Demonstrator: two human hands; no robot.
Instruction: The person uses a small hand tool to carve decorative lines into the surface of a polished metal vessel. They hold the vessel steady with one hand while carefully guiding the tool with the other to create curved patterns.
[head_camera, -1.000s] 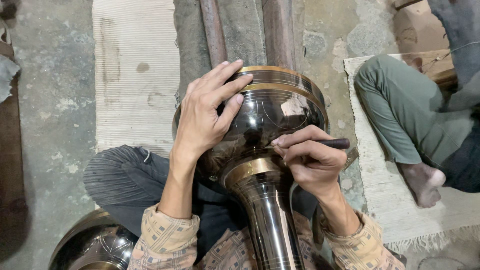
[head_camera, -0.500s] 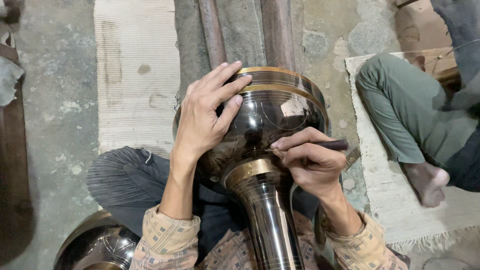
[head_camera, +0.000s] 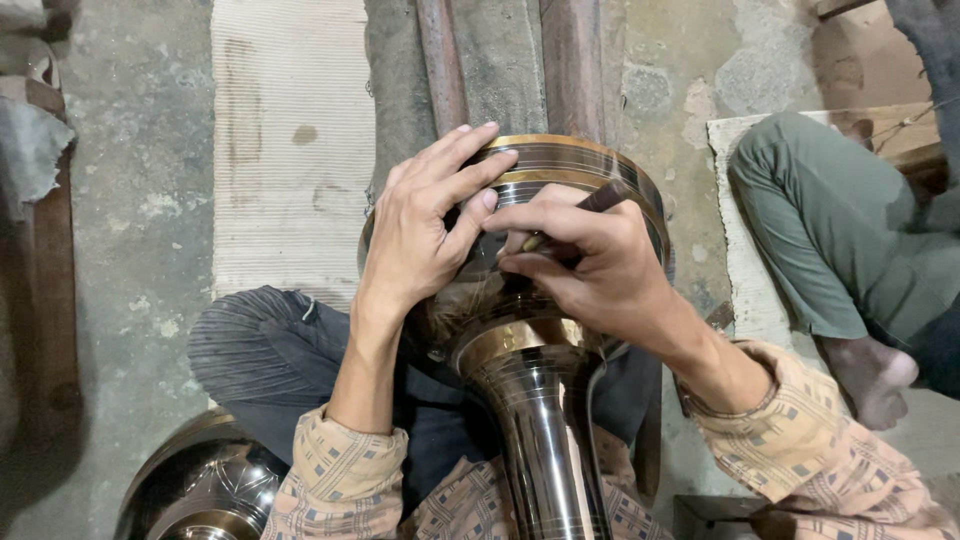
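A large dark polished metal vase (head_camera: 535, 400) with brass bands lies across my lap, its wide rim (head_camera: 590, 160) pointing away from me. My left hand (head_camera: 420, 235) is spread over the round belly of the vase, fingers reaching toward the rim. My right hand (head_camera: 590, 265) grips a thin dark engraving tool (head_camera: 600, 200), its tip pressed against the vase's belly right beside my left fingertips. Both hands touch the vase and nearly touch each other.
A second shiny metal vessel (head_camera: 200, 485) sits at the lower left. A pale woven mat (head_camera: 290, 140) lies on the concrete floor ahead. Another person's green-trousered leg and bare foot (head_camera: 870, 370) rest on a mat at the right. Two rusty pipes (head_camera: 570, 60) run ahead.
My right hand has moved up and left from the vase's neck onto its belly, meeting my left fingertips. The view has shifted slightly.
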